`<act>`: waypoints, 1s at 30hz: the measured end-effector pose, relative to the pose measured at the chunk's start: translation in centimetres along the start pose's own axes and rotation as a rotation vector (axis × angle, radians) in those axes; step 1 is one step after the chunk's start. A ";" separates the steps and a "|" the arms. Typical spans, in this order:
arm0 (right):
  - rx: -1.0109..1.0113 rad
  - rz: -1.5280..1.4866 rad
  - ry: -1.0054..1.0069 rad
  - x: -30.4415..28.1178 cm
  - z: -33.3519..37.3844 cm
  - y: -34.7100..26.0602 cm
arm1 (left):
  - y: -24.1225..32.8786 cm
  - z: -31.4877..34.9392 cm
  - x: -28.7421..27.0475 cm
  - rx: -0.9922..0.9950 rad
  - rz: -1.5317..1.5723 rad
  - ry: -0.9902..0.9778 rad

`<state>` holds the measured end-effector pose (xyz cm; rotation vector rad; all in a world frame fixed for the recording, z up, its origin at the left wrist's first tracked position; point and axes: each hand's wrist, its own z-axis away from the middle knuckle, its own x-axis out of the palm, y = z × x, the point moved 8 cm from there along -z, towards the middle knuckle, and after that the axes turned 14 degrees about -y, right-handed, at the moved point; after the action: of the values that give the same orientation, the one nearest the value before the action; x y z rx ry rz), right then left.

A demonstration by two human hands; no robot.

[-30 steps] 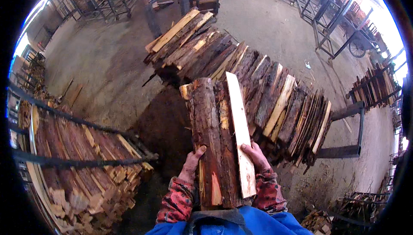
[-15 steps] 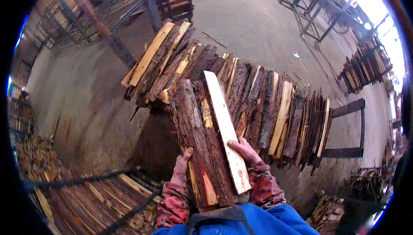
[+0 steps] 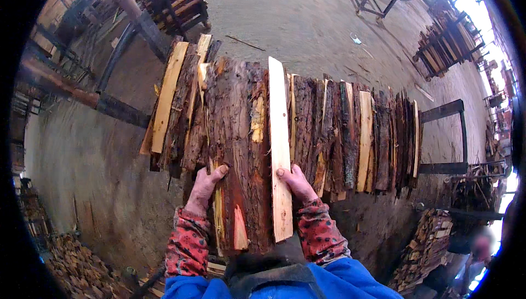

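Note:
A bundle of bark-covered wood slabs (image 3: 234,124) is held between my two hands, lengthwise away from my body. My left hand (image 3: 205,188) grips its left edge, thumb on top and fingers hidden beneath. On the right edge, my right hand (image 3: 298,184) clamps the bundle, its thumb on a pale sawn board (image 3: 280,134) that lies on top. Directly beyond and partly under the bundle runs a long row of similar slabs (image 3: 333,134), leaning side by side. Whether the held bundle touches that row I cannot tell.
A dark metal frame (image 3: 464,134) juts from the row's right end. Another slab stack (image 3: 448,47) stands far right, and a racked stack (image 3: 170,0) far left. Metal posts (image 3: 129,9) rise on the left. Wood piles lie at lower left (image 3: 82,260) and lower right (image 3: 424,244).
The bundle has moved forward and left, over the slab row, with both hands still gripping it. It now points straighter ahead. The view has turned too.

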<state>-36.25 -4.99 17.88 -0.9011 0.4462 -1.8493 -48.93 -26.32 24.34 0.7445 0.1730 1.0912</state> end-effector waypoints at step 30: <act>-0.180 0.981 0.226 -4.6 7.9 6.9 | -16.5 2.1 -3.7 0.140 -0.805 0.613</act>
<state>-24.96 -3.24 16.81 -0.4345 0.9975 -1.0037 -37.42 -34.55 14.80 0.3703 0.9905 0.4964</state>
